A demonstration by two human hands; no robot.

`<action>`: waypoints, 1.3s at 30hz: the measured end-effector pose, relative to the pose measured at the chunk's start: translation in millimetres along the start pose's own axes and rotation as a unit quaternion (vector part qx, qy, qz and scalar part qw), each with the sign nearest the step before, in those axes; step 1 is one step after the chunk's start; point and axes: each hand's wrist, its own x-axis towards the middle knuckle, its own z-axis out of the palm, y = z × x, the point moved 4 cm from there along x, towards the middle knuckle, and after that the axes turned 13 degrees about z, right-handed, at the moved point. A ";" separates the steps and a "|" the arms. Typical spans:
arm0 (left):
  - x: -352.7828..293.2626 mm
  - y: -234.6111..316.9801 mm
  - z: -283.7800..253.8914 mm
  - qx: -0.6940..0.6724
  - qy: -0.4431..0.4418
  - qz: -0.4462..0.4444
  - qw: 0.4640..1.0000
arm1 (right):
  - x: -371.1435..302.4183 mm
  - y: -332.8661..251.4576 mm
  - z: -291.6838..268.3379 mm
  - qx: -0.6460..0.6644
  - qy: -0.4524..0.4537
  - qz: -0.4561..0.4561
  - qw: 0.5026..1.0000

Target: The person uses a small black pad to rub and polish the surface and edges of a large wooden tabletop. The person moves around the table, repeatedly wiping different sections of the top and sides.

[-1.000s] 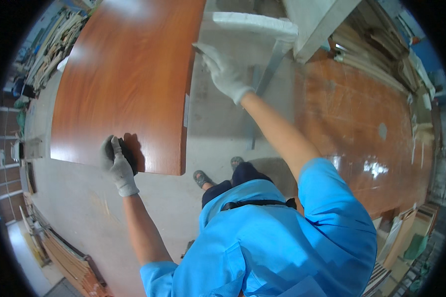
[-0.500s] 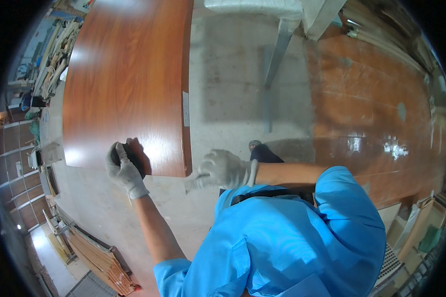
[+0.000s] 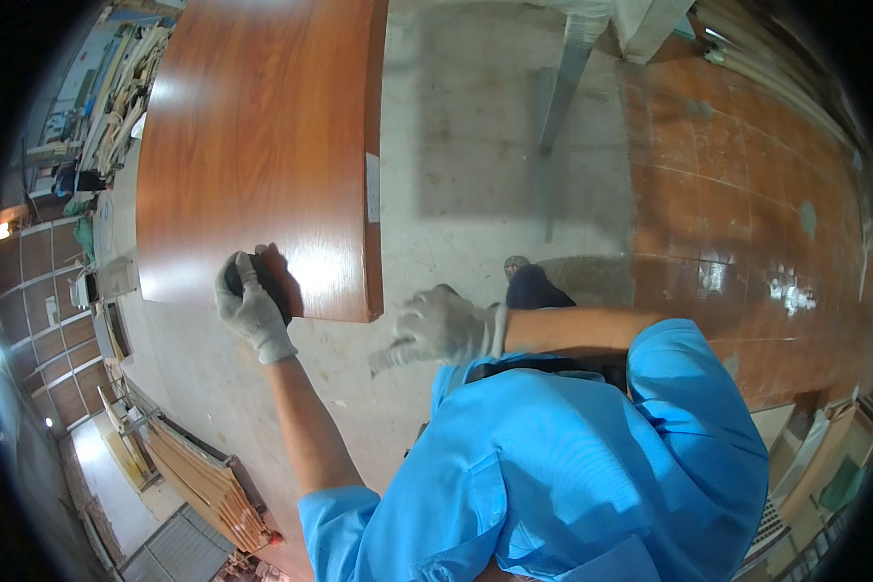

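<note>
The board (image 3: 262, 145) spans the far left; the left hand (image 3: 252, 308) is at its near edge, grip unclear; the right hand (image 3: 446, 325) hovers just off its near right corner, fingers loosely bent; a leg (image 3: 565, 92) stands far, left of orange tiles (image 3: 689, 209).

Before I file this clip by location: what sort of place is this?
Probably a woodworking or furniture workshop: a large wood-grain panel, a pile of long pale strips, and tan boards stacked at lower left.
</note>
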 end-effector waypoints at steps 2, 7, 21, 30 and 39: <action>0.3 7.1 -0.8 0.049 0.000 0.025 0.999 | 4.9 12.9 -11.3 -0.025 0.077 0.053 0.995; -1.9 3.1 -0.7 -0.012 -0.001 -0.048 0.999 | 46.1 72.7 -37.6 0.106 0.178 0.178 0.962; -1.0 -20.4 -5.1 0.064 -0.014 0.028 0.997 | 100.9 203.4 -165.8 0.127 0.386 0.196 0.892; -6.4 -25.8 -5.3 0.049 0.004 0.007 0.999 | 215.0 307.2 -255.1 -0.059 0.365 0.306 0.877; -8.7 -28.4 -4.5 0.034 0.023 -0.019 0.999 | 249.0 333.7 -264.2 -0.125 0.291 0.354 0.880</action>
